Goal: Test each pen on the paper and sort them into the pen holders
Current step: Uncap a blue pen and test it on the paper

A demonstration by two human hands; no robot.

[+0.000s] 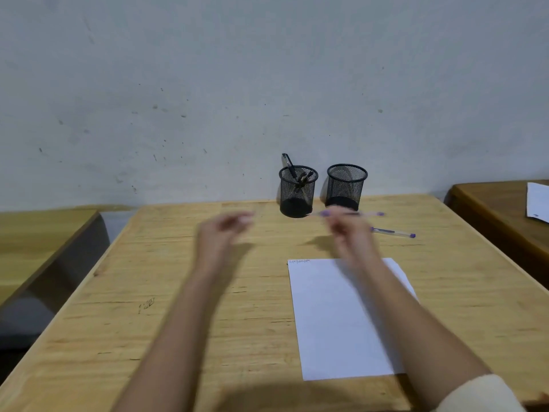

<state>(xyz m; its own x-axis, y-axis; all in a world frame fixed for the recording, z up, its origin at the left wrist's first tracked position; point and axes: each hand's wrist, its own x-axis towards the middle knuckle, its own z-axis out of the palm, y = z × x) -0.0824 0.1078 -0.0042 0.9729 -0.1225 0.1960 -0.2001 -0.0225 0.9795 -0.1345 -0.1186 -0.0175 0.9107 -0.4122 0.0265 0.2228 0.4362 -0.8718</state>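
Two black mesh pen holders stand at the table's far edge. The left holder [298, 190] has a few dark pens in it; the right holder [346, 185] looks empty. My right hand [349, 233] is raised in front of them, motion-blurred, gripping a clear pen with purple ends [371, 214] held roughly level. My left hand [224, 233] hovers to the left, blurred, fingers pinched together; whether it holds a small cap I cannot tell. A second purple-tipped pen [393, 232] lies on the table to the right. The white paper [335, 322] lies below my right arm, with small scribbles at its top left corner.
The wooden table [178, 292] stands against a marked grey wall. Another wooden table [505, 209] at the right carries a sheet of paper [537, 203]. A third table [35, 239] sits at the left across a gap.
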